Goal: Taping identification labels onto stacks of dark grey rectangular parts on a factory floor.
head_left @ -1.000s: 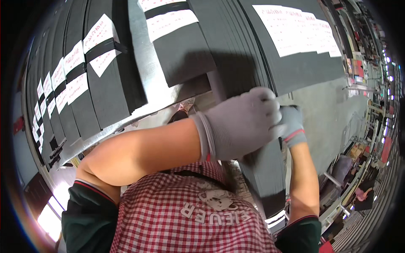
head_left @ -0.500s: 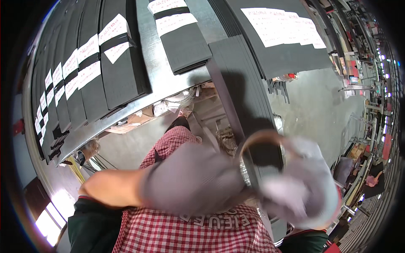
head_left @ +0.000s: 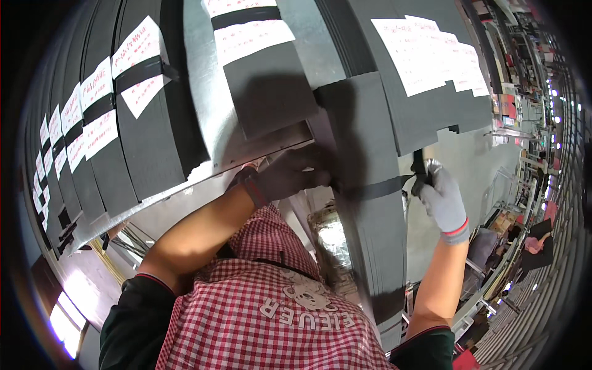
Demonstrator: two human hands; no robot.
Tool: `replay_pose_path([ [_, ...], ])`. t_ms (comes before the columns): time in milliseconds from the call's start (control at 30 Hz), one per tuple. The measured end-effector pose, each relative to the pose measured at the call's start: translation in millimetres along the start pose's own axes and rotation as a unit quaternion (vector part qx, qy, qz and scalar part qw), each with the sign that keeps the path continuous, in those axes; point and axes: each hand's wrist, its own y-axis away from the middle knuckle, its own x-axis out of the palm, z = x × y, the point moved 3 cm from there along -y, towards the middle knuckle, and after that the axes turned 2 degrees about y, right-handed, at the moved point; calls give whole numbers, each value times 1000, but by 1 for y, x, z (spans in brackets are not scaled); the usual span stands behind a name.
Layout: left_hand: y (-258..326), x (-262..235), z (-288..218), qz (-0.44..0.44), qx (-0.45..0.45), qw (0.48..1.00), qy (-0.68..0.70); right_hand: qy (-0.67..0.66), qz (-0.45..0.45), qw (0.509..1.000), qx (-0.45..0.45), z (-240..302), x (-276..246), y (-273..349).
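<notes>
so, i see labelled bundles [head_left: 145, 139] ending by the worktop's [head_left: 203, 92] front edge. next, the left hand [head_left: 293, 176] is at the left edge of the dark stack [head_left: 377, 246]; i cannot tell whether it grips. the black band [head_left: 379, 189] crosses the stack, and past its right edge i see the right hand [head_left: 441, 194] pinching that band.

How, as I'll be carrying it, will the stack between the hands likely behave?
The stack probably feels heavy, being many layers deep. Its layers might slip, since only one band shows across them. It may bend little, as its long top looks flat.
</notes>
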Motion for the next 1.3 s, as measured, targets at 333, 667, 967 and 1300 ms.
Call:
replay_pose_path([
  [333,2,12,25,35,-45,978,199,148,185,909,-343,-54,61,-75],
  [667,4,10,32,-86,-104,968,213,173,-128,935,-282,72,79,59],
  [967,50,45,-199,80,56,918,-384,198,-170,941,-217,44,92,74],
  [1300,-36,87,-147,139,228,814,-516,-256,-49,964,-56,-12,13,54],
])
